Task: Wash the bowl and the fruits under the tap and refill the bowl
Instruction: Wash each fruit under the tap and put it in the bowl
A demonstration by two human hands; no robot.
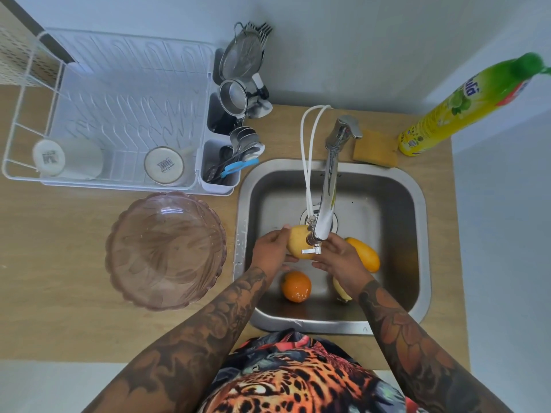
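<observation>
A wooden counter [74, 278] against a pale wall carries a steel sink [417, 204], and the pink glass bowl [165, 250] stands upright and unfilled just left of it, nearer the left hand [272, 248]. That hand's fingers curl round a yellow fruit [298, 242] under the tap's [323, 210] spout, while the right hand [340, 260] rests relaxed fingers on its other side. Four fruits show: this one, an orange [296, 286], a yellow-orange oblong fruit [365, 254] and a half-hidden pale one [341, 292] in the basin
</observation>
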